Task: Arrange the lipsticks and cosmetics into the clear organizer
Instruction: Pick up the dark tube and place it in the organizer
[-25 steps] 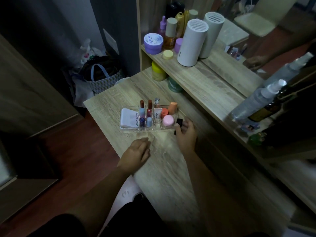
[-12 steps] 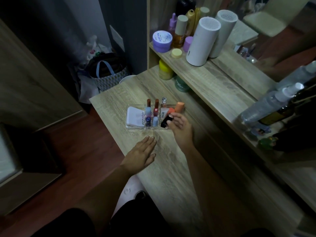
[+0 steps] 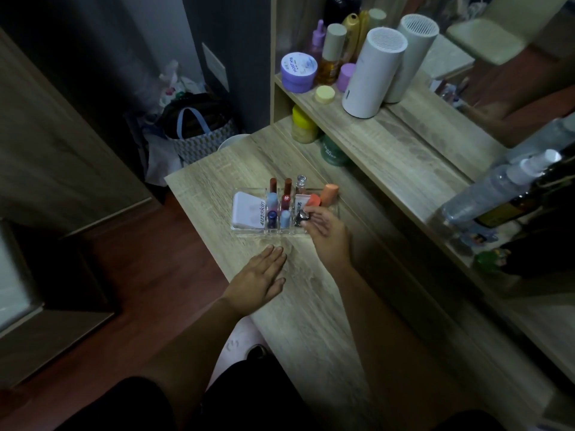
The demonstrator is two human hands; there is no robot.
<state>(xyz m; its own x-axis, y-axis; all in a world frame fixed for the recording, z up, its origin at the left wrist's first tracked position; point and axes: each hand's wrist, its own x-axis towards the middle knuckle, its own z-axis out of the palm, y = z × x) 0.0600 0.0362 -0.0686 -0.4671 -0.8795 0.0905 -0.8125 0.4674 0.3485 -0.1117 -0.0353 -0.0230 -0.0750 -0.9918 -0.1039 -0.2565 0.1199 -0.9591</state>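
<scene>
A person sits at a wooden table (image 3: 311, 321) that runs away from them, with a raised shelf (image 3: 389, 144) of bottles and jars along its right side. Near the table's far left end sits a clear organizer (image 3: 249, 230), a shallow tray split into small compartments. It already holds a flat white compact (image 3: 247, 209) in its left section, several lipsticks (image 3: 273, 185) standing upright in the middle slots, and orange-capped items at the right. The right hand (image 3: 326, 233) reaches over the organizer's near right corner, fingers pinched around a small dark lipstick (image 3: 301, 218). Its long axis appears tilted rather than upright, though blur makes this hard to judge, and it sits just over a front slot, left of the fingertips. The left hand (image 3: 261, 279) lies flat on the table, fingers spread and holding nothing, just short of the organizer's front edge. The right hand is clearly the nearer one. Bare tabletop lies in front of the tray, while the shelf edge crowds its right side.
</scene>
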